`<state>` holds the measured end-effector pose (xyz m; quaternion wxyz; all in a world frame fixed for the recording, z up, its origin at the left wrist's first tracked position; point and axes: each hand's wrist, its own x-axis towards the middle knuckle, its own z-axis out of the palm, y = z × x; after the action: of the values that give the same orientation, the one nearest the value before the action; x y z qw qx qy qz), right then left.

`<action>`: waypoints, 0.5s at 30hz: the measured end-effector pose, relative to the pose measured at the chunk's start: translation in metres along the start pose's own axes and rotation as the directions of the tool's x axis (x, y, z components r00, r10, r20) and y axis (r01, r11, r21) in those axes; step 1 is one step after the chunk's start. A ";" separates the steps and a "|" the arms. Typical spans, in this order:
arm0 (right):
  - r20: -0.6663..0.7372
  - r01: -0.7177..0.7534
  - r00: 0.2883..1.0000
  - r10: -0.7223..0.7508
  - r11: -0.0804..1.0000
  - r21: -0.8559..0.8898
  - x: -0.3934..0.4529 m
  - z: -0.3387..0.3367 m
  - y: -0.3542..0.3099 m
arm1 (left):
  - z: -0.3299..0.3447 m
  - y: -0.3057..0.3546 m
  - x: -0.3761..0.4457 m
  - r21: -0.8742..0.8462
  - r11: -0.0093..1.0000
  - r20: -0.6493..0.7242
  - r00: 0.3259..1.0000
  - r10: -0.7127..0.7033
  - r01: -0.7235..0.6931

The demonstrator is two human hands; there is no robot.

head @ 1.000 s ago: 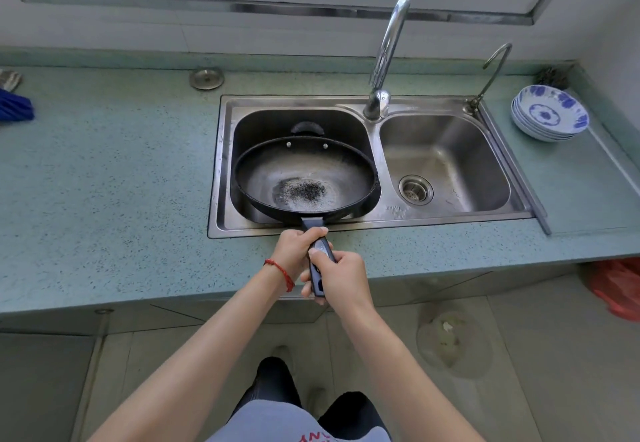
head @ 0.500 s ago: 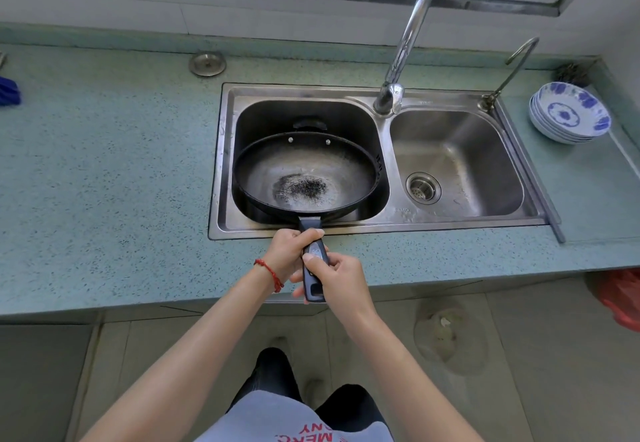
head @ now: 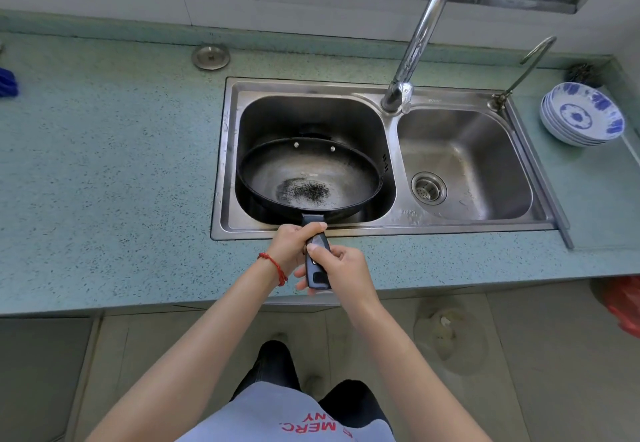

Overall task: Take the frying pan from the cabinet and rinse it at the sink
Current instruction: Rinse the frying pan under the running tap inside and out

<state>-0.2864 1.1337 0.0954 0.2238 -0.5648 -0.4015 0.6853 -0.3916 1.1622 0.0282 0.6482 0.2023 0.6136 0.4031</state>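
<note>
While both hands (head: 322, 258) grip its handle, frying pan (head: 310, 176) (upright) points away, over sink (head: 391, 223).

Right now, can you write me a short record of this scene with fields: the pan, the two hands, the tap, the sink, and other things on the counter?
pan: black frying pan in the left basin, dark specks at its centre
left hand: left hand grips the handle nearer the pan
right hand: right hand grips the handle's end
tap: tall tap behind the divider, no water running
sink: steel double sink, right basin holds only a drain strainer
counter: stack of blue-and-white bowls at right, round metal cap behind the sink at left
</note>
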 end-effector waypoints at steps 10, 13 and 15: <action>0.006 -0.012 1.000 0.012 0.998 -0.056 0.019 -0.003 0.004 | -0.003 -0.003 0.011 0.008 1.000 -0.037 0.999 -0.016 0.016; 0.027 0.013 1.000 -0.009 0.987 -0.160 0.024 -0.009 0.007 | -0.003 -0.003 0.013 0.000 1.000 -0.027 0.999 -0.019 0.019; 0.049 0.031 0.999 -0.020 0.969 -0.244 0.027 -0.014 0.008 | -0.003 -0.002 0.012 0.004 1.000 -0.034 0.999 -0.028 0.028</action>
<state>-0.2787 1.1543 0.0725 0.1520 -0.5671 -0.4950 0.6405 -0.3948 1.1694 0.0185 0.6429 0.1884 0.6280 0.3960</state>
